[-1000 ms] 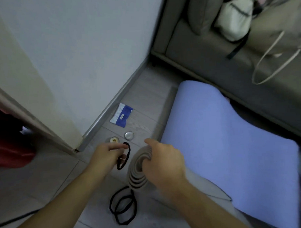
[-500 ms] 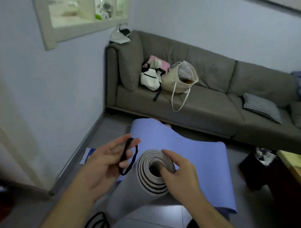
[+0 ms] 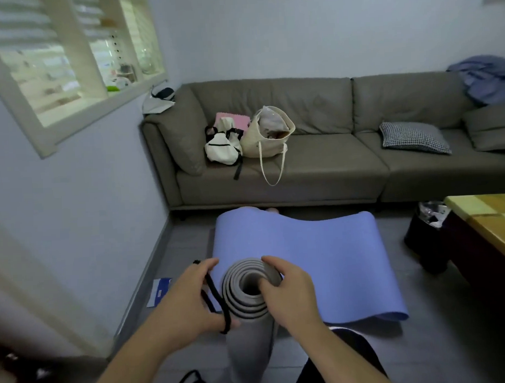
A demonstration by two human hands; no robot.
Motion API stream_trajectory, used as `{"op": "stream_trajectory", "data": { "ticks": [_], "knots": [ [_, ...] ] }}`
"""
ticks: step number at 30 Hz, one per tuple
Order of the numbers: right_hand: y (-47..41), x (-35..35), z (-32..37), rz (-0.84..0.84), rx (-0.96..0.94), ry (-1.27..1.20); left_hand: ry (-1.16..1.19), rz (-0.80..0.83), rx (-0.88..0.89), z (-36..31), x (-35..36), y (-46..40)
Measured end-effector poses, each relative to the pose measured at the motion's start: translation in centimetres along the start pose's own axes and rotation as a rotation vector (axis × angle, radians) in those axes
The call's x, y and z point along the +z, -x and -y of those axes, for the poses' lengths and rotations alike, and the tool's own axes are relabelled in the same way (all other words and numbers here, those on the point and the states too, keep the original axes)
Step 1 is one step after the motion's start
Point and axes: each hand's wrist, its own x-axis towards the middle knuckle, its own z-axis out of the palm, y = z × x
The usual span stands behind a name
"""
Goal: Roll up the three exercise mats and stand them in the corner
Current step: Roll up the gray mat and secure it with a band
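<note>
Now my right hand grips the rolled grey mat upright at its top rim. My left hand pinches a black elastic loop beside it.

I'm in a home living room: a grey sofa against the wall carries a tote bag and checked cushion, with a wooden table to its right.
</note>
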Motion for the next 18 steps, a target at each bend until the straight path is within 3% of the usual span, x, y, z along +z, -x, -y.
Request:
{"op": "stream_trajectory", "data": {
  "ticks": [5, 10, 14, 16, 18],
  "knots": [
    [-1.1, -0.1, -0.8, 0.007, 0.009, 0.041, -0.103, 0.139, -0.053, 1.5, 2.5, -2.9],
    [-2.1, 1.4, -1.9, 0.017, 0.038, 0.055, -0.192, 0.15, 0.031, 1.1, 4.7, -5.5],
    [-1.8, 3.2, -2.6, 0.148, 0.008, 0.028, -0.459, 0.192, 0.115, -0.8, 6.1, -6.4],
    [-1.6, 4.0, -2.7, 0.176, 0.001, 0.012, -0.561, 0.228, 0.104, -1.0, 6.8, -7.1],
    [-1.8, 4.2, -3.2, 0.148, 0.015, -0.033, -0.52, 0.214, 0.052, -0.1, 6.9, -7.8]
  ]
}}
